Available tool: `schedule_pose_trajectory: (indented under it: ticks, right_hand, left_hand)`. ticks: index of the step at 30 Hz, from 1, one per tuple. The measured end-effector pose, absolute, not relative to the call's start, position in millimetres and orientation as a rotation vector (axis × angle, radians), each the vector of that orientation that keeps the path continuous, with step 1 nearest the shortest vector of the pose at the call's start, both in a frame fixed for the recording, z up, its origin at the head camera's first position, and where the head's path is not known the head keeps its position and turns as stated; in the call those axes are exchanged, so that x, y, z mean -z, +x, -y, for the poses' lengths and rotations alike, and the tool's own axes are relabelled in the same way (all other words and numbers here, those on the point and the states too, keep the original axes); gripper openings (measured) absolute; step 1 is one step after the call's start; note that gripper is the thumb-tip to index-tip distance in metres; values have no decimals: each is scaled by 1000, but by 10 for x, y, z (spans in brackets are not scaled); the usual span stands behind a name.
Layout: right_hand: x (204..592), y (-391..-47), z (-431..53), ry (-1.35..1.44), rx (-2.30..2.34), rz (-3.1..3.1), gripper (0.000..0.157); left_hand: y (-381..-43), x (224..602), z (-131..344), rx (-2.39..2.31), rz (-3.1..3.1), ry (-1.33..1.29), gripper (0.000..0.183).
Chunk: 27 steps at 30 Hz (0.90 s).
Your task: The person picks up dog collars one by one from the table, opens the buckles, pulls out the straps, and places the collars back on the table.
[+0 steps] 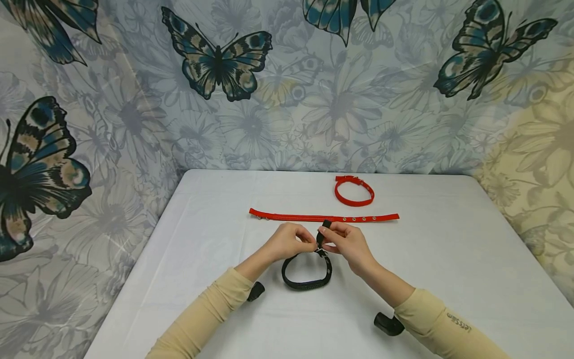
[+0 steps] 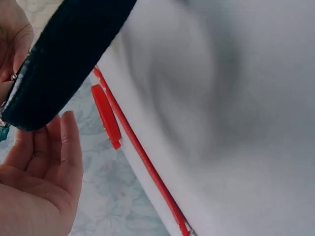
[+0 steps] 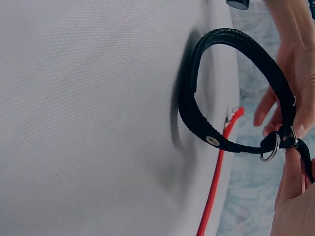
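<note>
A black collar [image 1: 307, 285], with stitching and metal eyelets, is bent into a loop just above the white table. My left hand [image 1: 291, 243] pinches it beside the buckle at the top of the loop. From the other side, my right hand [image 1: 351, 244] holds the collar's free strap end [image 1: 327, 224] between thumb and fingers, and that end sticks up past the loop. In the right wrist view, a metal D-ring [image 3: 269, 150] hangs at the join and an eyelet [image 3: 212, 140] shows on the band. The buckle itself is partly hidden by fingers.
Behind my hands a red collar [image 1: 309, 218] lies straight across the white table [image 1: 215, 214]. Farther back is a second red collar [image 1: 354, 203], closed into a ring. Butterfly-patterned cloth [image 1: 251, 124] rises behind the table. Black wrist devices [image 1: 389, 324] sit under both forearms.
</note>
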State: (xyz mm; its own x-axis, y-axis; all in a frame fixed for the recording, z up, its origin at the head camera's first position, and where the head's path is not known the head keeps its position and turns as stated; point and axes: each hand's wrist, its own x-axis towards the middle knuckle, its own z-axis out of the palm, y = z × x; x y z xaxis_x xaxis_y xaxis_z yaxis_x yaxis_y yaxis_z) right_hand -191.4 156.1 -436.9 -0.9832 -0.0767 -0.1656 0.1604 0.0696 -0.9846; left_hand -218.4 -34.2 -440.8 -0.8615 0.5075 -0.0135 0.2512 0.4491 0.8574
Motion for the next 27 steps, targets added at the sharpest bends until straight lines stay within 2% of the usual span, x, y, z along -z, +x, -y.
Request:
schedule_pose_trajectory:
  ticks: [19,27]
  right_hand:
    - [4396,-1897,-1545,201,2148,-2060,24]
    - [4409,-1894,-1566,210,2197,-2027,21]
  left_hand:
    - [-2142,4496,333,-1463,-2454,593,4]
    - [-2138,4581,343,-1456,-2448,565,11]
